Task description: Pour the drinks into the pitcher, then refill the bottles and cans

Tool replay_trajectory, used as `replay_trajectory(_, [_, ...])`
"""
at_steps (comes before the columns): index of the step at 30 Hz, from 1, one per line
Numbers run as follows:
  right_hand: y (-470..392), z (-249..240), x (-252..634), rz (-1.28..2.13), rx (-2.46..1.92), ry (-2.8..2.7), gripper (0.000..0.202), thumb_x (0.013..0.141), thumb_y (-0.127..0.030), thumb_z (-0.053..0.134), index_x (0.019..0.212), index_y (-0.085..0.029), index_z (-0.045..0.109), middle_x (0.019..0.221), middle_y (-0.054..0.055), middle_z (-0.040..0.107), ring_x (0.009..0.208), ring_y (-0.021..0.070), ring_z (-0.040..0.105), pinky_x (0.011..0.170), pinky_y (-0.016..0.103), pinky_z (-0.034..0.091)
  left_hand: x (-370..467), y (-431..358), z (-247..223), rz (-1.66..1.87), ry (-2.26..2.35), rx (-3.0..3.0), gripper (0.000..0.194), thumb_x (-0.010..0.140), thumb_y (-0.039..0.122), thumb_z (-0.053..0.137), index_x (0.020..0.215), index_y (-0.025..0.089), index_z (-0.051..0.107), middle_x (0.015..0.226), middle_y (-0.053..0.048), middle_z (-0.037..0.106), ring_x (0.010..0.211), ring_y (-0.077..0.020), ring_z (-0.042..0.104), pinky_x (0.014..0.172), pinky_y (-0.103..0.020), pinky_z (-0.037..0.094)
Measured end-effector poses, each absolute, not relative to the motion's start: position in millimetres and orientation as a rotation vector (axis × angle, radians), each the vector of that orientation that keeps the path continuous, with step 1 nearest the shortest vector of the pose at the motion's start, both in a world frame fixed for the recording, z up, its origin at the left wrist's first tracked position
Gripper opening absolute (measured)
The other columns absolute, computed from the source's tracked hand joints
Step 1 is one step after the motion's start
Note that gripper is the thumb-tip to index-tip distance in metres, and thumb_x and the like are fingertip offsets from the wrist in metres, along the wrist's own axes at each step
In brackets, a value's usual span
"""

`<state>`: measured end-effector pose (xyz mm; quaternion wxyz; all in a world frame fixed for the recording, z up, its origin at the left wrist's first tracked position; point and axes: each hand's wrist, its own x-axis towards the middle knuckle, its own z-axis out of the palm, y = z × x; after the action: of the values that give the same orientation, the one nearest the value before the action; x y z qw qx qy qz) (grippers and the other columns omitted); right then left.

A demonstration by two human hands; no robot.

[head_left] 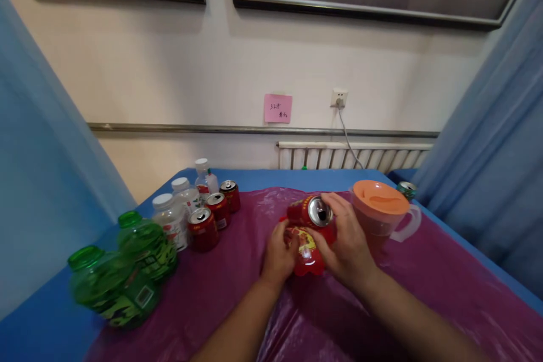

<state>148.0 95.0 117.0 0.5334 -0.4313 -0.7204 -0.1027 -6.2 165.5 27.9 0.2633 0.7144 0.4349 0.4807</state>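
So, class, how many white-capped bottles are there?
3, lined up beside the cans: a near bottle, a middle bottle behind it, and a far bottle nearest the wall.

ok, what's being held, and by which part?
Right hand holds a tilted red can near its opened top. Left hand is at the yellow-labelled red item; its hold is unclear.

Glossy metal soda can (304,211); translucent smooth plastic pitcher (373,227); shiny, wrinkled plastic sheet (237,288); matt paper note (278,108); clear green plastic bottles (111,288).
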Motion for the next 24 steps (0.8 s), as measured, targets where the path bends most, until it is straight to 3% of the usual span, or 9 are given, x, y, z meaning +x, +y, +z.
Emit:
replay_trajectory(6, [101, 84, 194, -0.086, -1.121, -1.911, 0.072, 0.09, -0.011, 0.058, 0.154, -0.022, 0.028, 0.146, 0.018, 0.05, 0.139, 0.0298, 0.048, 0.114, 0.056, 0.044, -13, 159, 46, 1.319, 1.022, 2.214, 0.062, 0.083, 0.022, 0.062, 0.143, 0.023, 0.047, 0.143, -0.012, 0.058, 0.134, -0.0295, 0.053, 0.116, -0.054, 0.04])
replay_trajectory(9, [100, 79, 199, 0.086, -1.1, -1.977, 0.073, 0.089, -0.013, 0.059, 0.155, -0.022, 0.027, 0.149, 0.018, 0.049, 0.14, 0.0285, 0.047, 0.115, 0.054, 0.043, -12, 150, 52, 1.16, 0.932, 2.314, 0.07, 0.082, 0.025, 0.067, 0.148, 0.025, 0.044, 0.147, -0.012, 0.057, 0.135, -0.0306, 0.053, 0.116, -0.054, 0.041])
replay_trajectory(14, [95, 81, 198, 0.25, -1.077, -2.052, 0.079, 0.088, -0.01, 0.057, 0.158, -0.022, 0.022, 0.154, 0.017, 0.046, 0.144, 0.0275, 0.045, 0.117, 0.053, 0.042, -8, 150, 52, 0.959, 0.974, 2.278, 0.068, 0.079, 0.032, 0.074, 0.142, 0.026, 0.05, 0.14, -0.012, 0.063, 0.129, -0.032, 0.059, 0.112, -0.054, 0.045])
replay_trajectory(18, [76, 79, 199, 0.122, -1.07, -2.055, 0.081, 0.089, -0.012, 0.058, 0.16, -0.025, 0.021, 0.158, 0.015, 0.042, 0.146, 0.0295, 0.04, 0.116, 0.053, 0.044, -8, 154, 51, 1.004, 1.034, 2.279, 0.065, 0.074, 0.03, 0.075, 0.136, 0.026, 0.055, 0.136, -0.011, 0.065, 0.126, -0.0329, 0.06, 0.111, -0.054, 0.045])
replay_trajectory(21, [57, 72, 218, -0.107, -1.117, -1.794, 0.07, 0.091, -0.014, 0.059, 0.155, -0.029, 0.034, 0.149, 0.013, 0.05, 0.138, 0.0297, 0.049, 0.11, 0.053, 0.048, -10, 157, 51, 1.045, 1.161, 2.251, 0.058, 0.075, 0.03, 0.074, 0.13, 0.023, 0.056, 0.134, -0.012, 0.065, 0.125, -0.0326, 0.059, 0.11, -0.054, 0.045])
replay_trajectory(24, [52, 65, 258, -0.371, -1.213, -1.335, 0.057, 0.089, -0.022, 0.067, 0.143, -0.026, 0.05, 0.14, 0.015, 0.053, 0.131, 0.0331, 0.052, 0.109, 0.061, 0.042, -12, 161, 49, 1.029, 1.279, 2.197, 0.06, 0.074, 0.032, 0.075, 0.129, 0.021, 0.055, 0.134, -0.013, 0.064, 0.125, -0.0332, 0.058, 0.109, -0.055, 0.046])
